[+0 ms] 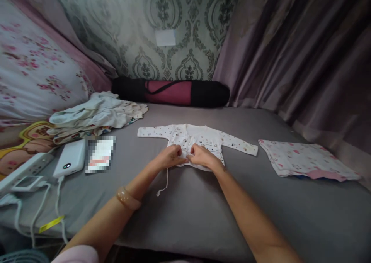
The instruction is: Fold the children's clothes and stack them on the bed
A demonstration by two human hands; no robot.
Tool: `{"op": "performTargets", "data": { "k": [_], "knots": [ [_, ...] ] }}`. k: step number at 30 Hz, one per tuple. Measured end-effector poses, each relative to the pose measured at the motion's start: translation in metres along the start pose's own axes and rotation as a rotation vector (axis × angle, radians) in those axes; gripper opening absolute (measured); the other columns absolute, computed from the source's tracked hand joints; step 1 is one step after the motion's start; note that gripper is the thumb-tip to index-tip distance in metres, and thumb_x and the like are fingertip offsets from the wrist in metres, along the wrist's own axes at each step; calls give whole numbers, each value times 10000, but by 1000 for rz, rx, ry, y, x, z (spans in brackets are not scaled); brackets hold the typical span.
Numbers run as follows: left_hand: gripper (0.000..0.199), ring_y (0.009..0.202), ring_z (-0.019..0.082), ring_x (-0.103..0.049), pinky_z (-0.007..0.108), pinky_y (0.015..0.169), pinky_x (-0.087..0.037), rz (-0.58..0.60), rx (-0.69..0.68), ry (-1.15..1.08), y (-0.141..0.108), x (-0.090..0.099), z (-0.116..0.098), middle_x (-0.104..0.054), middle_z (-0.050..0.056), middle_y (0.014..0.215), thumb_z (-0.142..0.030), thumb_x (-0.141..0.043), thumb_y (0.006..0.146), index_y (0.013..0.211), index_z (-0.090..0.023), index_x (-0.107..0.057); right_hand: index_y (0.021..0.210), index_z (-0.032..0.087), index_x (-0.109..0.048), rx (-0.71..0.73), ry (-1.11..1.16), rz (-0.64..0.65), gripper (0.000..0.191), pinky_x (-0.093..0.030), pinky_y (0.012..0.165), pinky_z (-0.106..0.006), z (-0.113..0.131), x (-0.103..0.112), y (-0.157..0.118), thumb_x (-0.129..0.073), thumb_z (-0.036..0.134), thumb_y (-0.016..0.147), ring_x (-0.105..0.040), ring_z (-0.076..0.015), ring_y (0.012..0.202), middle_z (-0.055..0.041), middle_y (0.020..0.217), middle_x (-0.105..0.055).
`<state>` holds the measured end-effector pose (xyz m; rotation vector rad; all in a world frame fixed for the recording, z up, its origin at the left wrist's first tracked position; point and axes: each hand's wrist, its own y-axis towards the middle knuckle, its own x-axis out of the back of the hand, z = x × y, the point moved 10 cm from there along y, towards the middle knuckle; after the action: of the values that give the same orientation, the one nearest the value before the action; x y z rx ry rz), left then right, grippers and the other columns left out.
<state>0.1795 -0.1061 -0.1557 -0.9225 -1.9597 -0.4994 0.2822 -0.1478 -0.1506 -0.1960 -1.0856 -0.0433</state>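
A pale pink sleeve (78,255) lies nearest, the person's forearms (249,212) stretched over a grey bed (179,212). The left hand (170,156) and right hand (204,156) sit close together at the lower front of a small printed white shirt (198,133), the fingers of each clamped on its cloth. The shirt lies spread out mid-bed, one tie string (166,182) trailing nearer. A folded printed cloth (301,156) lies to its right.
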Motion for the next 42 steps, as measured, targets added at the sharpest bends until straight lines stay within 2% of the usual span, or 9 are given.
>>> {"op": "performTargets", "data": {
  "k": [5, 10, 15, 21, 26, 31, 36, 39, 42],
  "knots": [
    [278, 619, 138, -484, 233, 548, -314, 51, 71, -21, 0, 2, 9, -563, -7, 671, -452, -659, 694, 744, -190, -581, 989, 154, -615, 7, -101, -9, 260, -385, 647, -285, 8, 5, -9, -584, 282, 765, -628, -263, 889, -142, 986, -687],
    [84, 623, 144, -521, 240, 569, -324, 56, 95, 23, -3, 4, 0, -602, 4, 662, -273, -580, 694, 719, -196, -601, 797, 177, -652, 23, -68, 9, 127, -375, 595, -267, 7, 10, -10, -551, 141, 727, -647, -241, 805, -121, 829, -707],
    [151, 613, 159, -542, 247, 547, -329, 23, 275, -16, -6, 18, 7, -609, 20, 613, -266, -511, 686, 669, -182, -636, 736, 176, -648, -25, 295, 100, 88, -351, 473, -208, -18, 5, -1, -575, 130, 713, -556, -131, 480, 3, 523, -596],
    [164, 579, 148, -535, 227, 508, -370, -107, 294, -239, 0, 46, 2, -571, 1, 567, -273, -507, 656, 664, -162, -628, 827, 156, -653, -112, 789, 39, 126, -361, 446, -169, -31, 22, 3, -546, 114, 777, -491, -79, 465, 27, 580, -578],
    [137, 531, 133, -566, 229, 509, -448, -70, 314, -443, 13, 24, -4, -593, -1, 580, -239, -529, 662, 710, -159, -629, 929, 146, -636, -136, 946, 3, 152, -398, 491, -191, -24, 35, -4, -520, 126, 833, -497, -83, 492, 19, 645, -590],
    [115, 491, 132, -562, 229, 500, -430, -40, 316, -392, 23, -3, -16, -572, -13, 518, -196, -500, 689, 673, -161, -608, 1014, 130, -622, -74, 889, -36, 199, -361, 477, -189, -18, 46, -6, -519, 142, 844, -462, -74, 480, 30, 662, -572],
    [180, 600, 168, -589, 263, 568, -434, -50, 139, -185, 23, -23, -43, -610, 28, 596, -173, -461, 755, 652, -153, -607, 1034, 134, -639, -11, 737, -90, 238, -367, 511, -196, -10, 46, -3, -524, 166, 828, -482, -79, 524, 15, 730, -603],
    [170, 838, 235, -618, 341, 756, -483, -68, -126, -60, 3, -28, -71, -672, 102, 867, -195, -492, 798, 800, -150, -656, 997, 145, -665, 40, 606, -110, 240, -396, 595, -198, -4, 40, 0, -513, 162, 812, -543, -104, 639, 1, 774, -635],
    [258, 1120, 272, -544, 410, 970, -430, -16, -346, -15, -33, -26, -95, -629, 134, 1154, -263, -528, 846, 1059, -176, -644, 871, 156, -691, 119, 455, 0, 219, -382, 625, -196, 5, 22, 1, -483, 159, 804, -557, -118, 699, 10, 736, -633]
  ]
}}
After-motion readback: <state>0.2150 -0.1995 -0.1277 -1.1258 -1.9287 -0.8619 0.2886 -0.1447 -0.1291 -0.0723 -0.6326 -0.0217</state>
